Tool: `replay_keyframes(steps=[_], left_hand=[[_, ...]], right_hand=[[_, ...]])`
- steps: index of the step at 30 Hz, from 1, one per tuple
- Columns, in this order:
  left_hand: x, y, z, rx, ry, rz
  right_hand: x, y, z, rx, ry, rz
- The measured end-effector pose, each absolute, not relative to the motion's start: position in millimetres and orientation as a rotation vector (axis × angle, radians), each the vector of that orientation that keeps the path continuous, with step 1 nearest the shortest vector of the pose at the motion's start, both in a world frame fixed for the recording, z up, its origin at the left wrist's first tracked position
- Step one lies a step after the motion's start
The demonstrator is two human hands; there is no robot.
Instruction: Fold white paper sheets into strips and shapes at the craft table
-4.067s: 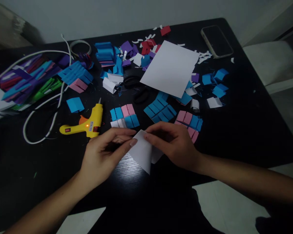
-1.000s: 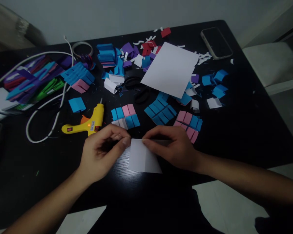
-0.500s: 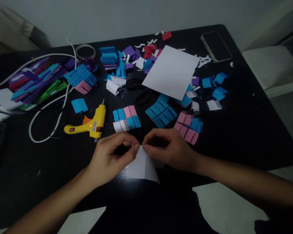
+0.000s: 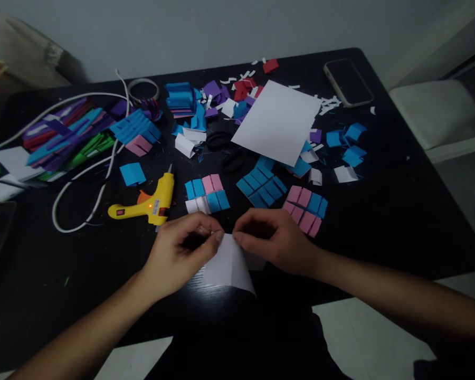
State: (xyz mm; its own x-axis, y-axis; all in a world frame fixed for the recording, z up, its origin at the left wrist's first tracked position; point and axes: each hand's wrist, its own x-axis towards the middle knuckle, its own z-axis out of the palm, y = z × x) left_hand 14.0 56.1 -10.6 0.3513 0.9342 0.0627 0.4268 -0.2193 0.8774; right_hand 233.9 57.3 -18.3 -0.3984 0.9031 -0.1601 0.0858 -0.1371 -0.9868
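Observation:
A folded white paper (image 4: 227, 264) hangs between my hands near the table's front edge, its lower edge flaring to the right. My left hand (image 4: 186, 250) pinches its top edge between thumb and forefinger. Close beside it, my right hand (image 4: 279, 240) pinches the same edge from the right. Just beyond my fingers lie a small panel of blue, pink and white folded pieces (image 4: 208, 193), an all-blue panel (image 4: 261, 184) and a pink and blue panel (image 4: 305, 210).
A yellow glue gun (image 4: 146, 206) with a lit orange light lies left of my left hand, near a looping white cable (image 4: 55, 206). Farther back are a large white sheet (image 4: 279, 121), black scissors (image 4: 233, 161), paper scraps and a phone (image 4: 348, 82).
The view has shifted slightly, so the table items appear a little lower. Both hands keep their pinch on the white paper, with a slightly wider gap between the fingertips.

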Motion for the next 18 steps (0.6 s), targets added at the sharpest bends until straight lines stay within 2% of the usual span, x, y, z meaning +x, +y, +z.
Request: replay_keyframes(steps=[7, 18], left_hand=[[16.4, 56.4, -8.5, 1.927, 1.074, 0.723], [5.5, 68.3, -2.3, 1.783, 1.08, 0.551]], right_hand=[[234.1, 55.8, -18.3, -1.153, -1.544, 1.671], [236.0, 58.9, -16.8, -1.176, -1.547, 1.723]])
